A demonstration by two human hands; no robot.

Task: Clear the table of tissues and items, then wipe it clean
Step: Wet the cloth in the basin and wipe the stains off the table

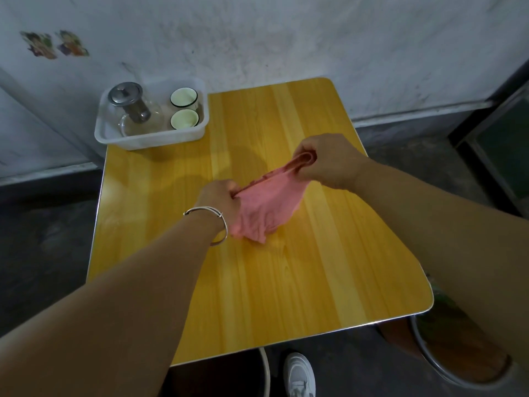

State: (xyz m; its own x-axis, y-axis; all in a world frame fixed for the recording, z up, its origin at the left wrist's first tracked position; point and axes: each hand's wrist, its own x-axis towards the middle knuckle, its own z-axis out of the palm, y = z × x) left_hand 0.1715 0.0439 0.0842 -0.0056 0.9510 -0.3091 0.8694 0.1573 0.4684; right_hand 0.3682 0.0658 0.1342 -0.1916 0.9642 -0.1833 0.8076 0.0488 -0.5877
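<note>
A: Where is the cloth at this moment?

B: The pink cloth [269,210] is near the middle of the table [315,276], stretched between both hands. Its lower part lies on the wood and its upper edge is lifted.

A: How do the hands hold it?

B: The left hand [220,197] has its fingers curled around one bunched end. The right hand [329,160] pinches the other end, which is rolled into a small loop between fingers and thumb. So both hands are closed on the cloth.

A: I see no tissues on the wood. Is wiping the step now?

B: I think so. The person seems to be arranging the cloth for it.

A: What can go wrong?

B: The plastic tray [148,140] with the glass teapot [134,110] and the two cups [184,97] stands at the far left corner, and it seems to reach a little over the edge. A wide stroke toward that corner can push it, and the glass can fall to the floor.

A: Anything else?

B: The cloth is crumpled. If it is not made flat, it touches the table only in part and leaves strips unwiped. The wood under the tray will also not be cleaned if nobody lifts the tray. And the bracelet [206,212] on the left wrist may knock on the wood during low strokes.
</note>
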